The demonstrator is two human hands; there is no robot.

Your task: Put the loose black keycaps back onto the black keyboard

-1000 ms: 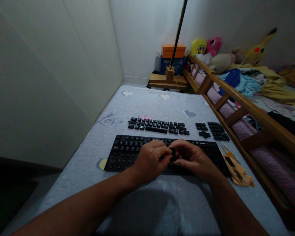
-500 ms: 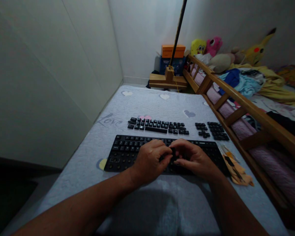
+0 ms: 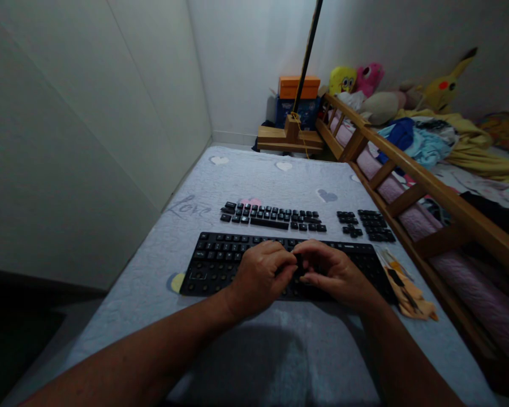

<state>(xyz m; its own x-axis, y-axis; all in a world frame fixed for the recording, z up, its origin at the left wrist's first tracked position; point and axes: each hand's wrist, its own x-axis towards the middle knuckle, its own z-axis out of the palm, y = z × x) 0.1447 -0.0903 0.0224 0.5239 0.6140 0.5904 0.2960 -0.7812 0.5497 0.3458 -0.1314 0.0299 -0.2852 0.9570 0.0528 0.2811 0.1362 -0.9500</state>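
A black keyboard (image 3: pixel 220 238) lies on the light blue cloth, with keycaps on its upper left rows and bare key posts at its lower left. Over its middle, my left hand (image 3: pixel 263 271) has thumb and forefinger pinched together at a small dark piece (image 3: pixel 300 264). My right hand (image 3: pixel 328 271) meets it from the other side, its fingers closed on the same piece, which looks like a keycap. Beyond the keyboard, loose black keycaps (image 3: pixel 269 213) stand in rows around a long space bar (image 3: pixel 268 224). More loose keycaps (image 3: pixel 375 225) are grouped at the right.
An orange cloth (image 3: pixel 418 305) with thin tools lies right of the keyboard. A wooden bed rail (image 3: pixel 411 175) runs along the right side, with plush toys and clothes behind it. At the back are a wooden stand (image 3: pixel 292 135) and an orange box (image 3: pixel 299 87).
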